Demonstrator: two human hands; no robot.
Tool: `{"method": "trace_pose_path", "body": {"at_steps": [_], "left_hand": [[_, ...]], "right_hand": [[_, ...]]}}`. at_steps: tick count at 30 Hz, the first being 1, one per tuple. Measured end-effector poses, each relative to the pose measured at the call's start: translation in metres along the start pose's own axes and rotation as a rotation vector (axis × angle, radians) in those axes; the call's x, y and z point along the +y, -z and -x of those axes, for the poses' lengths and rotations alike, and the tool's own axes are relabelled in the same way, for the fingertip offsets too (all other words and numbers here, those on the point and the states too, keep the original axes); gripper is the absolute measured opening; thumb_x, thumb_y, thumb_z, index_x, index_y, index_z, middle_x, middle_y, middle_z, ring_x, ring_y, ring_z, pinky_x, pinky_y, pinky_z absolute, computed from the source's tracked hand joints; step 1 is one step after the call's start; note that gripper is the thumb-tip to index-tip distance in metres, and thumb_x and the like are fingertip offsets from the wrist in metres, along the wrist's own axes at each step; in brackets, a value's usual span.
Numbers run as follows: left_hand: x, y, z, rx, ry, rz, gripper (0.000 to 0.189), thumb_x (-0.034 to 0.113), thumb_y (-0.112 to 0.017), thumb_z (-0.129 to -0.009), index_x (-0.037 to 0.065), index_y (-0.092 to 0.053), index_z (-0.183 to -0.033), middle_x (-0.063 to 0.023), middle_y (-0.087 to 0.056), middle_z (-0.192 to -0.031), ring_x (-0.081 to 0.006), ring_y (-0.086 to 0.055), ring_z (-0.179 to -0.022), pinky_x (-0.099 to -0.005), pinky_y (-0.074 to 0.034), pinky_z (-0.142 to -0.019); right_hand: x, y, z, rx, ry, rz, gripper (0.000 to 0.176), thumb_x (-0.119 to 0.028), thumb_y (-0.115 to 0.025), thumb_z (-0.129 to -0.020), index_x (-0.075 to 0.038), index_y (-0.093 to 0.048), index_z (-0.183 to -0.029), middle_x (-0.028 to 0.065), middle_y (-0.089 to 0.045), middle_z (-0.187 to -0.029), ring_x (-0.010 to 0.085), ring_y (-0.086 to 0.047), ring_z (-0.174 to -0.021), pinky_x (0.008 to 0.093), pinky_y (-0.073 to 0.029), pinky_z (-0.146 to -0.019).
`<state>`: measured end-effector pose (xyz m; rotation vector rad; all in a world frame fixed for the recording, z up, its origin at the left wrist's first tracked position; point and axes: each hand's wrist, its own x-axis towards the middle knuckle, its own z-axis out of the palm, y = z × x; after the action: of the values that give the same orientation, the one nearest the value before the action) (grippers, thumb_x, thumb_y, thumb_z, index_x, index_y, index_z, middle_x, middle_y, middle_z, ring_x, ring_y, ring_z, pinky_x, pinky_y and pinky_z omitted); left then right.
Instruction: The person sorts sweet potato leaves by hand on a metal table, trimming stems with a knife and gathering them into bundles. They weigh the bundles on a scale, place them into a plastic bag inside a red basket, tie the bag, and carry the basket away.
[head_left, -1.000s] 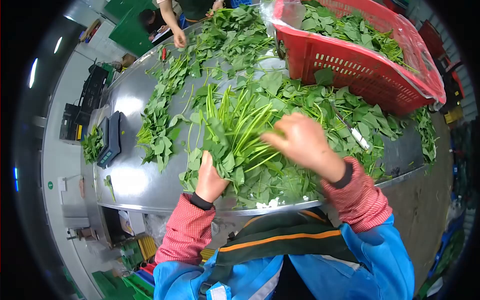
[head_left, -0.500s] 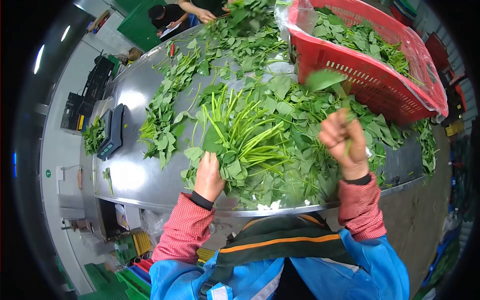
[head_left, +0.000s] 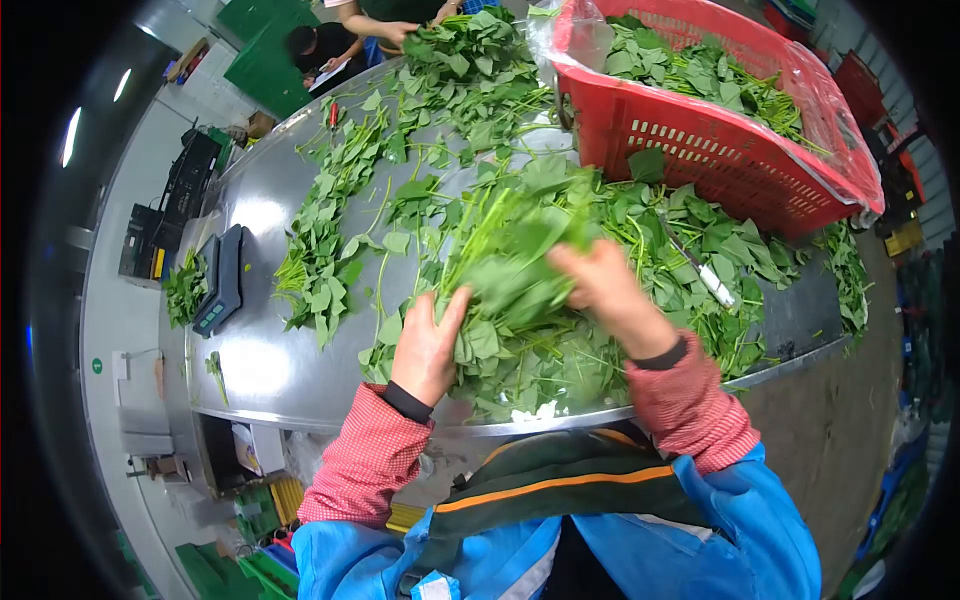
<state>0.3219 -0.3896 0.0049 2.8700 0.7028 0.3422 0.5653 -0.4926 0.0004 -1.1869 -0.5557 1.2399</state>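
A thick bunch of leafy green stems [head_left: 500, 290] is between my two hands above the table, its upper part smeared by motion. My left hand [head_left: 425, 345] grips the bunch from the left, thumb and fingers around its leaves. Against its right side, my right hand [head_left: 608, 290] has its fingers curled on leafy stems; the fingertips are partly hidden by leaves. A knife with a white handle [head_left: 716, 286] lies on the loose greens [head_left: 690, 235] to the right of my right hand.
Leafy greens cover much of the metal table [head_left: 262, 310]. A red crate [head_left: 690, 150], lined with plastic and holding greens, stands at the back right. A scale [head_left: 222, 280] sits at the left. At the far side, another person's hands [head_left: 400, 33] handle greens; a second person holds paper.
My right hand has moved left and down from the right side to the bunch, bringing a leafy stem. My left hand's grip has shifted slightly. The knife now shows more clearly.
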Motion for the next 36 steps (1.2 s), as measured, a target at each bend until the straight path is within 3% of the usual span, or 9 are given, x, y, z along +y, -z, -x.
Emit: {"method": "trace_pose_path", "body": {"at_steps": [5, 8, 9, 11, 15, 18, 26, 31, 36], "left_hand": [[-0.013, 0.001, 0.017, 0.078, 0.137, 0.146, 0.089, -0.019, -0.055, -0.059, 0.01, -0.038, -0.141, -0.0205, -0.047, -0.102, -0.0399, -0.05, -0.096, -0.0427, -0.045, -0.083], [-0.015, 0.0, 0.02, 0.057, 0.136, 0.101, 0.087, -0.017, -0.058, -0.06, 0.01, -0.039, -0.141, -0.0202, -0.047, -0.102, -0.0401, -0.05, -0.096, -0.0432, -0.045, -0.083], [-0.016, 0.0, 0.018, 0.052, 0.124, 0.077, 0.087, -0.017, -0.058, -0.06, 0.01, -0.04, -0.14, -0.0201, -0.047, -0.102, -0.04, -0.05, -0.096, -0.0433, -0.045, -0.084], [-0.016, -0.005, 0.017, 0.043, 0.074, 0.048, 0.085, -0.017, -0.058, -0.061, 0.01, -0.042, -0.139, -0.0201, -0.047, -0.104, -0.0398, -0.05, -0.098, -0.0426, -0.045, -0.084], [0.002, -0.001, 0.006, 0.107, -0.029, 0.123, 0.081, -0.018, -0.056, -0.062, 0.008, -0.045, -0.137, -0.0197, -0.049, -0.106, -0.039, -0.05, -0.099, -0.0413, -0.045, -0.086], [0.011, 0.001, -0.001, 0.127, -0.064, 0.136, 0.076, -0.016, -0.057, -0.062, 0.006, -0.049, -0.134, -0.0169, -0.054, -0.108, -0.0373, -0.051, -0.099, -0.0411, -0.045, -0.086], [0.016, 0.007, 0.004, 0.164, -0.176, 0.197, 0.07, -0.013, -0.057, -0.063, 0.006, -0.053, -0.13, -0.0163, -0.058, -0.107, -0.0365, -0.053, -0.098, -0.041, -0.045, -0.086], [0.005, 0.006, 0.015, 0.106, -0.081, 0.218, 0.072, -0.009, -0.065, -0.063, 0.007, -0.051, -0.132, -0.0155, -0.057, -0.117, -0.037, -0.052, -0.101, -0.0406, -0.045, -0.088], [-0.002, 0.01, 0.026, 0.049, -0.085, 0.279, 0.071, -0.007, -0.069, -0.064, 0.007, -0.05, -0.131, -0.0127, -0.056, -0.125, -0.0372, -0.051, -0.107, -0.0402, -0.045, -0.092]], "right_hand": [[-0.024, 0.111, 0.015, -0.053, 0.157, -0.293, 0.024, -0.034, -0.063, -0.092, -0.012, -0.055, -0.085, -0.0088, -0.046, -0.058, 0.0042, -0.043, -0.045, 0.0212, -0.036, -0.041], [-0.009, 0.111, 0.013, 0.232, 0.146, 1.72, 0.04, -0.04, -0.072, -0.08, -0.003, -0.06, -0.087, 0.0122, -0.067, -0.078, 0.0284, -0.065, -0.068, 0.0386, -0.052, -0.063], [-0.003, 0.107, 0.015, 0.283, 0.17, 1.897, 0.044, -0.045, -0.073, -0.075, -0.004, -0.062, -0.086, 0.0176, -0.067, -0.083, 0.0317, -0.065, -0.073, 0.0411, -0.051, -0.062], [-0.018, 0.06, 0.017, 0.387, 0.472, 1.514, 0.047, -0.049, -0.074, -0.073, -0.004, -0.063, -0.086, 0.0144, -0.066, -0.076, 0.0299, -0.066, -0.07, 0.0418, -0.05, -0.06], [-0.017, -0.017, 0.014, 0.205, 0.167, 1.123, 0.045, -0.049, -0.07, -0.08, -0.005, -0.065, -0.085, 0.0112, -0.062, -0.066, 0.0248, -0.062, -0.058, 0.0369, -0.047, -0.054], [0.031, -0.026, -0.01, -0.136, 0.107, 0.072, 0.034, -0.033, -0.061, -0.093, 0.002, -0.063, -0.09, 0.0002, -0.056, -0.057, 0.0065, -0.048, -0.049, 0.024, -0.037, -0.047], [0.02, 0.007, 0.027, -0.374, -0.041, 0.107, 0.028, -0.023, -0.051, -0.098, 0.002, -0.061, -0.093, 0.0, -0.054, -0.059, 0.0055, -0.045, -0.05, 0.0214, -0.035, -0.048], [-0.002, 0.053, 0.035, 0.065, 0.525, 0.836, 0.031, -0.028, -0.048, -0.098, 0.001, -0.06, -0.093, 0.0038, -0.057, -0.07, 0.0108, -0.056, -0.064, 0.0277, -0.045, -0.058], [-0.021, 0.104, 0.006, 0.26, 0.205, 0.409, 0.032, -0.032, -0.053, -0.095, 0.0, -0.06, -0.096, 0.0048, -0.063, -0.077, 0.014, -0.057, -0.066, 0.0317, -0.047, -0.063]]}}
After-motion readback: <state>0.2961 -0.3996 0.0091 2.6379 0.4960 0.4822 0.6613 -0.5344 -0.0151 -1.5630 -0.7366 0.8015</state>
